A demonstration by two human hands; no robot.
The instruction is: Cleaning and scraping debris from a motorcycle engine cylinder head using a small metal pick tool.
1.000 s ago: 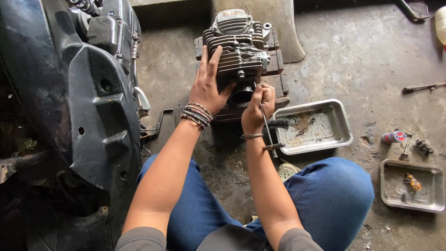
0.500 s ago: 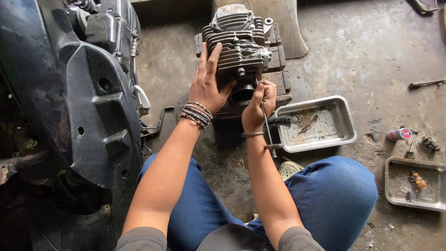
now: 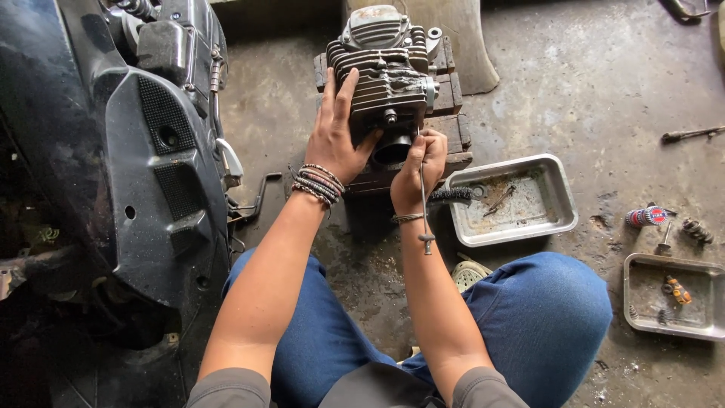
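Note:
A grey finned engine cylinder head [image 3: 387, 69] rests on wooden blocks [image 3: 453, 143] on the concrete floor. My left hand [image 3: 337, 134] lies flat against its left side, fingers spread over the fins, with beaded bracelets at the wrist. My right hand [image 3: 418, 170] is closed around a thin T-handle tool [image 3: 424, 215] whose upper end meets the round port [image 3: 393, 149] at the engine's near face; the tool's cross handle hangs below my wrist.
A black motorcycle body [image 3: 128, 151] fills the left side. A metal tray [image 3: 557, 215] with small tools sits right of the blocks. A second tray [image 3: 642, 317] with parts, a small round can [image 3: 646, 217] and a spring [image 3: 696, 230] lie far right. My blue-clad knees are below.
Both hands keep their hold on the engine and the tool. The view has shifted slightly; the right hand sits a little closer to the port.

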